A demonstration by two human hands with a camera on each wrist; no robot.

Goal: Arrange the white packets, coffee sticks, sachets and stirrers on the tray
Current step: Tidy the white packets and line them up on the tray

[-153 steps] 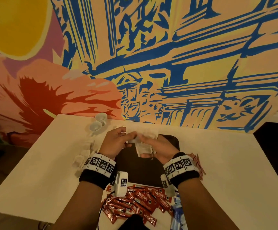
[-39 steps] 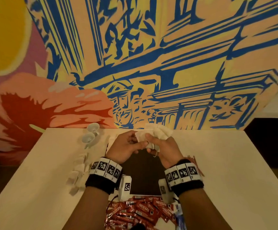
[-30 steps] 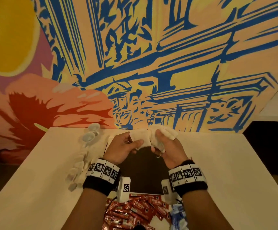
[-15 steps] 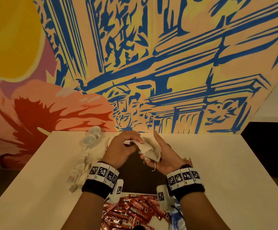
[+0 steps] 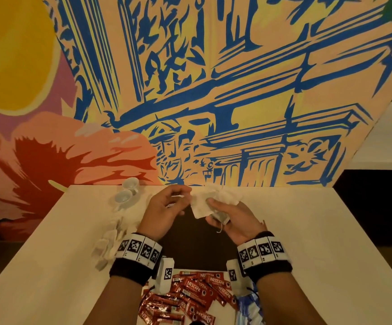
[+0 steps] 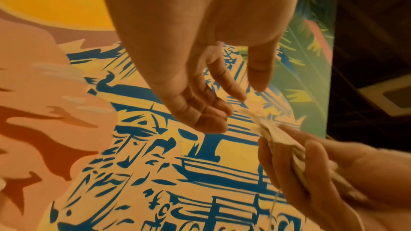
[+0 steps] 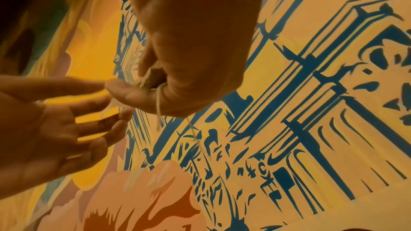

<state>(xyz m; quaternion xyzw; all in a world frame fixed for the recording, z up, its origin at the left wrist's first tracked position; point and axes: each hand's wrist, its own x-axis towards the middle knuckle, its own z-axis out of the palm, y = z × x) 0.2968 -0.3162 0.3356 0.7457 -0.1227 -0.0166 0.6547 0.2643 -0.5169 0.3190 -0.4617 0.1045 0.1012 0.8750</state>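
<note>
My right hand (image 5: 216, 208) grips a bunch of white packets (image 5: 200, 207) above the far end of the dark tray (image 5: 197, 245); a thin string (image 7: 158, 111) hangs from them. In the left wrist view the packets (image 6: 278, 136) are edge-on in the right hand (image 6: 311, 164). My left hand (image 5: 178, 197) is just left of them, with relaxed fingers (image 6: 222, 104) that hold nothing. Red coffee sticks (image 5: 195, 294) lie heaped at the near edge, with blue sachets (image 5: 248, 308) to their right. The stirrers are hidden behind my right wrist.
More white packets (image 5: 108, 242) lie in a loose row on the white table (image 5: 319, 242), left of the tray. Two small white cups (image 5: 128, 192) stand at the far left by the painted wall (image 5: 213, 90). The table's right edge drops to a dark floor.
Half a second ago my left fingers were on the packets; they have since come off and moved slightly left. My right hand still holds the bunch, now fanned a little higher.
</note>
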